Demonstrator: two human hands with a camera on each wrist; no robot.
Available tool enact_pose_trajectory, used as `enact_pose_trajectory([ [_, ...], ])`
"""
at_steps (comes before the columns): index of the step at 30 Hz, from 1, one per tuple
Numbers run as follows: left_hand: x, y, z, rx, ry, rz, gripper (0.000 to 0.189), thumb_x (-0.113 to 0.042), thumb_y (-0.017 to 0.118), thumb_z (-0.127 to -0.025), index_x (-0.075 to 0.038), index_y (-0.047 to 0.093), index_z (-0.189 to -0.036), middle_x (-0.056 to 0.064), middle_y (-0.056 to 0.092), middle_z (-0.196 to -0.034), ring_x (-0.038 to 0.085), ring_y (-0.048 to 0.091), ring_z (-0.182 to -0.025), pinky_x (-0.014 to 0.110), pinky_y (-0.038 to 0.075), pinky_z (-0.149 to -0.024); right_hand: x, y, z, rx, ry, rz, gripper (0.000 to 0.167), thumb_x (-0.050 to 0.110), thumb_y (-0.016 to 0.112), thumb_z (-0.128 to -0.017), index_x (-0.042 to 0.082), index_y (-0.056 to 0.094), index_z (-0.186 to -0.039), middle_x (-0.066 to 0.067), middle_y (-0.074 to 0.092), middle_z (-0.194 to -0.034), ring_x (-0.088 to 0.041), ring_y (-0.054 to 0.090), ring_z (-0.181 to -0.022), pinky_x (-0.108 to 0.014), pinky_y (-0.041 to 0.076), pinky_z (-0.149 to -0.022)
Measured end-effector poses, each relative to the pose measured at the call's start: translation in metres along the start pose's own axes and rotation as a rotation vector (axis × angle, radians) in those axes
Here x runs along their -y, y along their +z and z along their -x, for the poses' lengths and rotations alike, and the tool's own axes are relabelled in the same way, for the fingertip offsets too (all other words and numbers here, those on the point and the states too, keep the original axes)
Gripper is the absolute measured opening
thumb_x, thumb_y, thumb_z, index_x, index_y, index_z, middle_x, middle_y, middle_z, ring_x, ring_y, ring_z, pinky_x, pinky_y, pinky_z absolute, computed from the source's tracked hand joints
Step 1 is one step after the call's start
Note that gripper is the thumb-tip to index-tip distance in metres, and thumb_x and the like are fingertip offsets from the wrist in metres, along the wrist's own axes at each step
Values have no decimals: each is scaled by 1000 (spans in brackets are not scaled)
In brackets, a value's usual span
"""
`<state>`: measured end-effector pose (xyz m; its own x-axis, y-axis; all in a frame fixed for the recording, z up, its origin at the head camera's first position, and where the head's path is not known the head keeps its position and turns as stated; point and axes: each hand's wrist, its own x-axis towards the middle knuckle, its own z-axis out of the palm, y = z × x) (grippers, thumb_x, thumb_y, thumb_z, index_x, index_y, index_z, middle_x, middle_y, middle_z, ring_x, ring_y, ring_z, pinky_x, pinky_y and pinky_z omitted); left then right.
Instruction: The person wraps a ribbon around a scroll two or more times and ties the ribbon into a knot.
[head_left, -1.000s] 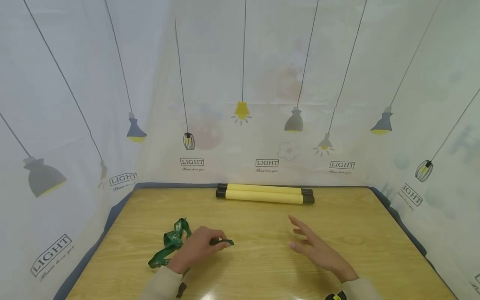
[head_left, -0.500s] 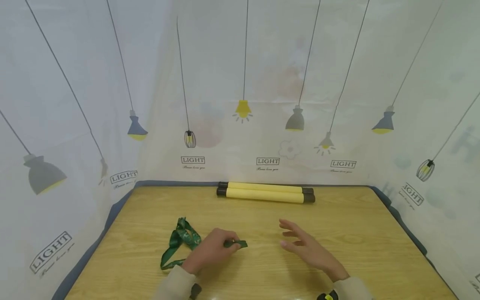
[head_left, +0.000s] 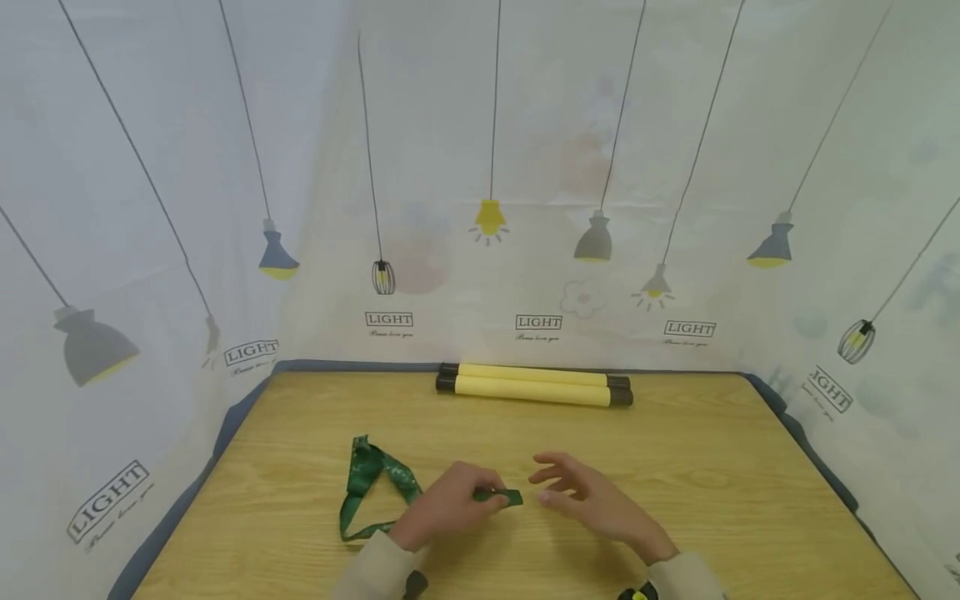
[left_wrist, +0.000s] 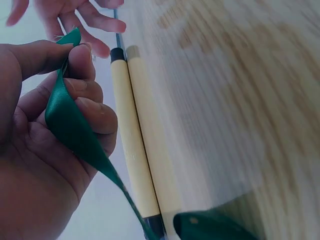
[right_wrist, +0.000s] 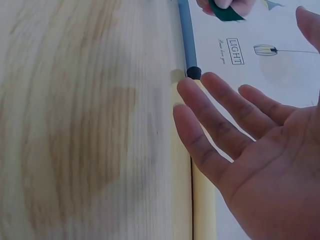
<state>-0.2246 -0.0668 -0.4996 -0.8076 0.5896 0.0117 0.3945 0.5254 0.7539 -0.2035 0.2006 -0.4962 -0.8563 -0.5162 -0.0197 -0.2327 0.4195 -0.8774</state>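
Observation:
A green ribbon (head_left: pixel 363 468) with pale print lies in a loose loop on the left half of the table. My left hand (head_left: pixel 457 502) pinches one end of it between thumb and forefinger. In the left wrist view the ribbon (left_wrist: pixel 75 127) runs from the fingertips down past the curled fingers, and a short tip pokes out above them. My right hand (head_left: pixel 600 504) hovers just right of that tip, apart from it. Its palm (right_wrist: pixel 280 165) shows in the right wrist view, fingers spread and slightly bent, holding nothing.
Two yellow rods (head_left: pixel 532 389) with black end caps lie side by side along the back edge of the wooden table (head_left: pixel 712 467). Behind and at both sides hangs a pale curtain (head_left: pixel 442 167) printed with lamps.
My left hand has moved right, drawing the ribbon along, so its heap has opened into a wider loop. My right hand has come left toward it. The rods have stayed put.

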Motion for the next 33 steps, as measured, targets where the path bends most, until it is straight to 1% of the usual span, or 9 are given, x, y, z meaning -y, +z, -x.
enact_pose_trajectory([
  [5, -3, 6, -5, 15, 34, 7, 14, -23, 69, -99, -16, 78, -93, -14, 68, -79, -1, 51, -61, 18, 45, -60, -1, 7, -4, 29, 3, 10, 50, 38, 59, -105, 9, 50, -144, -10, 69, -127, -24, 68, -110, -36, 58, -83],
  [8, -6, 8, -6, 31, 51, 28, 15, -24, 68, -100, -16, 78, -94, -13, 67, -77, -1, 47, -58, 18, 41, -56, -1, 10, -5, 41, 3, 19, 42, 40, 58, -105, 11, 57, -135, -8, 70, -119, -23, 70, -101, -34, 57, -75],
  [12, -7, 11, -8, 44, 75, 34, 19, -31, 67, -101, -17, 79, -95, -13, 68, -79, -1, 46, -58, 17, 40, -55, -1, 15, -8, 80, -12, 7, 30, 40, 54, -107, 15, 63, -119, -10, 73, -105, -24, 70, -89, -33, 57, -72],
  [16, -6, 13, -10, 51, 88, 26, 20, -33, 67, -101, -17, 78, -96, -14, 69, -82, -2, 49, -62, 17, 44, -59, -2, 20, -11, 114, -28, -15, 32, 39, 52, -108, 11, 67, -105, -13, 73, -93, -19, 68, -77, -30, 58, -69],
  [19, -5, 14, -10, 59, 96, 16, 18, -30, 66, -102, -17, 78, -96, -13, 69, -83, -3, 49, -63, 17, 45, -61, -3, 22, -12, 115, -49, 3, 35, 37, 52, -108, 6, 67, -101, -14, 71, -85, -11, 64, -69, -27, 56, -64],
  [22, -6, 14, -10, 64, 103, 2, 17, -29, 66, -102, -18, 77, -95, -14, 69, -84, -3, 49, -63, 16, 45, -62, -4, 23, -13, 112, -78, 27, 34, 36, 53, -108, 6, 67, -99, -14, 70, -80, -3, 57, -62, -22, 52, -60],
  [27, -6, 14, -9, 70, 119, -11, 16, -29, 67, -101, -19, 78, -93, -15, 69, -83, -4, 49, -64, 16, 44, -63, -2, 23, -14, 114, -100, 40, 31, 34, 58, -106, 7, 67, -93, -8, 67, -75, 3, 50, -58, -18, 46, -56],
  [31, -2, 13, -7, 92, 148, 0, 16, -27, 66, -102, -18, 78, -95, -11, 72, -85, -4, 48, -65, 15, 44, -63, -1, 24, -14, 98, -112, 41, 29, 33, 61, -104, 8, 68, -90, -6, 68, -75, 2, 51, -59, -18, 46, -56],
  [33, -1, 12, -5, 112, 147, 17, 19, -27, 65, -103, -16, 78, -94, -10, 69, -79, -3, 46, -61, 15, 43, -61, -1, 23, -14, 80, -124, 53, 28, 33, 62, -103, 10, 70, -90, -6, 70, -76, 1, 54, -61, -19, 49, -57],
])
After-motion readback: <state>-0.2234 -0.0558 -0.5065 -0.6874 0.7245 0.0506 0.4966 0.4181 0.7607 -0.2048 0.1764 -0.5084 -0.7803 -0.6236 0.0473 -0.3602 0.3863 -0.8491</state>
